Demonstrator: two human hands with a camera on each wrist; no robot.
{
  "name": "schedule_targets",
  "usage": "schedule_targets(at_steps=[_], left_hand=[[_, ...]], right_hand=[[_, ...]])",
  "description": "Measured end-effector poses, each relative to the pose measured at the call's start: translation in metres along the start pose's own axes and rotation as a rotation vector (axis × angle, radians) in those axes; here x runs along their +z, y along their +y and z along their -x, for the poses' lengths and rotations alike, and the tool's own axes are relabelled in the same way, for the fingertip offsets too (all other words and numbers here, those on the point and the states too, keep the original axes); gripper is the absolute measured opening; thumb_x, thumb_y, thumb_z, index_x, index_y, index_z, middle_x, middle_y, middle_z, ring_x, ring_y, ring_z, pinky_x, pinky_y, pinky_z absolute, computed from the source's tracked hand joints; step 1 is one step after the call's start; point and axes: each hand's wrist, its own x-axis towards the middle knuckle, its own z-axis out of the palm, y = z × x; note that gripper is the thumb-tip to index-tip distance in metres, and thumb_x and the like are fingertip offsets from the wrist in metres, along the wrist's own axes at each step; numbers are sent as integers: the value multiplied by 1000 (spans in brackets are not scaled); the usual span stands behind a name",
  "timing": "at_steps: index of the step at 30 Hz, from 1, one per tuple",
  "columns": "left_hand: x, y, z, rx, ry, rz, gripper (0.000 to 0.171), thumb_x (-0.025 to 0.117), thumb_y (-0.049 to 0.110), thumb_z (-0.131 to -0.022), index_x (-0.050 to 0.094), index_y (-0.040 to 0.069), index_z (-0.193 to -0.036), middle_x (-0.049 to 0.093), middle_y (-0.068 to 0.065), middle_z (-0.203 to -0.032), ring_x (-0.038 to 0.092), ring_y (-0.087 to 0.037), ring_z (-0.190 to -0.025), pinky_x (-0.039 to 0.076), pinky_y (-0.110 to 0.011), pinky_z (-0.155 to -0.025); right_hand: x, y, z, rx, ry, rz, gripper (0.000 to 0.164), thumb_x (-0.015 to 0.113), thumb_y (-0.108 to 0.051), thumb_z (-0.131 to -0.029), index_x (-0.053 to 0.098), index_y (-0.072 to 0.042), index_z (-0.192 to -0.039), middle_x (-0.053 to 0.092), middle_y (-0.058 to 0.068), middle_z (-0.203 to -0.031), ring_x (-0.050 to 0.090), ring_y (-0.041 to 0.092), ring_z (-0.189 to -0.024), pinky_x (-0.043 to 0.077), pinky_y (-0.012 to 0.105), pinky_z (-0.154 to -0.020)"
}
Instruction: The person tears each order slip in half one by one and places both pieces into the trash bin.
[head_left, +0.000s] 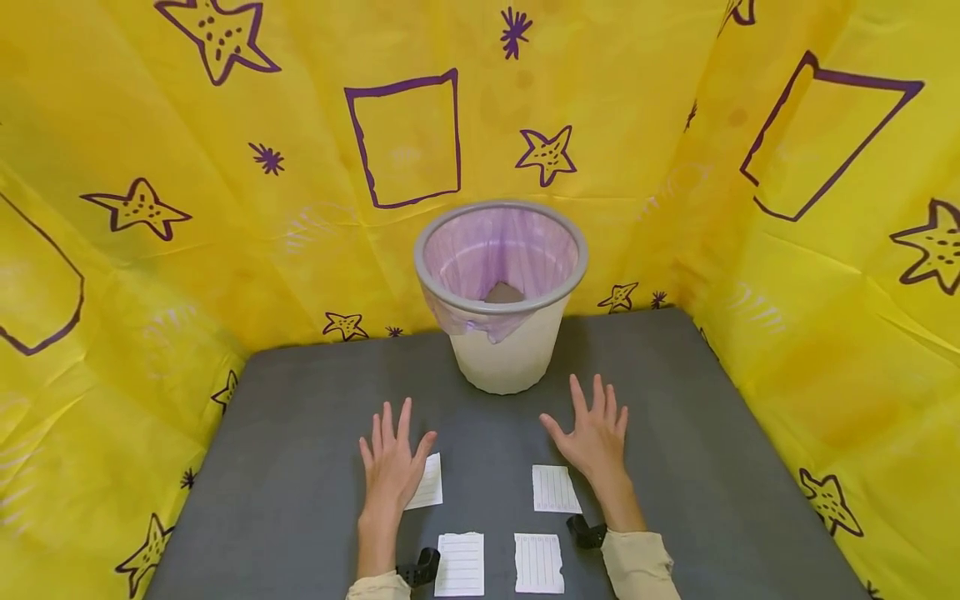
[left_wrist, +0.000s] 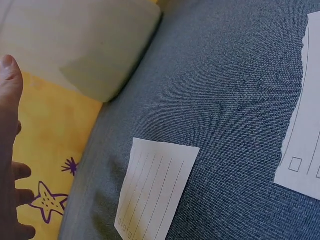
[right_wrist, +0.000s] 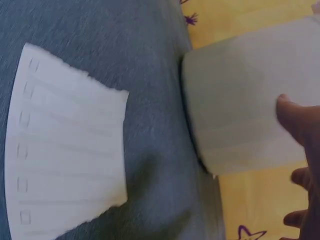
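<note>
My left hand [head_left: 392, 465], fingers spread and straight, hovers over the left part of the table and holds nothing. It partly covers a torn piece of lined paper [head_left: 429, 485], which also lies below it in the left wrist view. With fingers fanned out, my right hand [head_left: 597, 437] is empty too, beside another torn lined piece [head_left: 555, 489]. Nearer to me lie two more paper pieces, a left one [head_left: 460, 565] and a right one [head_left: 538, 563], with printed lines and small checkboxes. Beyond both hands stands a whitish trash bin [head_left: 510, 354] with a grey rim and a purple liner.
Inside the bin sits a brownish object [head_left: 504, 292]. Dark grey cloth covers the table [head_left: 300, 433]. Yellow fabric walls [head_left: 315, 167] with purple stars and outlines enclose the back and both sides. A black band [head_left: 585, 532] circles each wrist.
</note>
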Motion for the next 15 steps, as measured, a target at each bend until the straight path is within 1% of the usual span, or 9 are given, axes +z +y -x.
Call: schedule_targets(at_steps=[3, 5, 6, 9, 10, 13, 15], left_hand=[[2, -2, 2, -4, -24, 18, 76, 47, 59, -95, 13, 29, -157, 8, -17, -163, 8, -42, -150, 10, -69, -115], [3, -4, 3, 1, -24, 35, 76, 48, 58, -94, 15, 28, -156, 10, -18, -163, 9, -42, -149, 14, -67, -115], [3, -4, 4, 8, -16, 43, 76, 50, 58, -94, 18, 27, -156, 12, -18, -162, 10, -42, -149, 17, -67, -114], [2, -5, 5, 31, 21, 62, 71, 56, 50, -94, 27, 23, -153, 24, -18, -159, 21, -42, -146, 28, -65, -110], [2, -5, 5, 42, 39, 69, 68, 58, 46, -94, 32, 20, -151, 29, -19, -156, 26, -41, -144, 31, -65, -108], [-1, -5, 7, 38, 65, 107, 60, 61, 37, -94, 40, 16, -147, 42, -17, -148, 38, -39, -137, 40, -62, -101], [-4, -5, 7, 26, 57, 150, 57, 61, 34, -95, 43, 15, -145, 49, -16, -144, 44, -38, -132, 44, -61, -97]], right_hand=[[0, -8, 1, -23, -3, -6, 85, 64, -59, -83, 35, -18, -151, 22, 24, -158, 20, 48, -144, 17, 74, -109], [1, -13, 2, -61, 14, -18, 79, 67, -54, -83, 42, -14, -146, 32, 25, -153, 28, 48, -141, 23, 72, -108], [2, -16, 2, -81, 19, -25, 75, 69, -51, -83, 46, -12, -143, 37, 25, -150, 34, 47, -138, 28, 70, -107], [8, -25, 5, -144, 15, -50, 61, 72, -40, -83, 56, -7, -132, 52, 23, -137, 50, 44, -125, 41, 61, -100], [10, -28, 6, -163, -1, -61, 57, 73, -38, -84, 59, -7, -129, 56, 21, -133, 54, 42, -121, 45, 59, -97], [18, -42, 9, -205, -52, -77, 50, 73, -34, -85, 61, -8, -126, 61, 16, -126, 59, 37, -113, 50, 53, -91], [23, -53, 11, -235, -90, -88, 48, 73, -34, -85, 62, -9, -124, 62, 14, -123, 60, 35, -111, 51, 51, -89]])
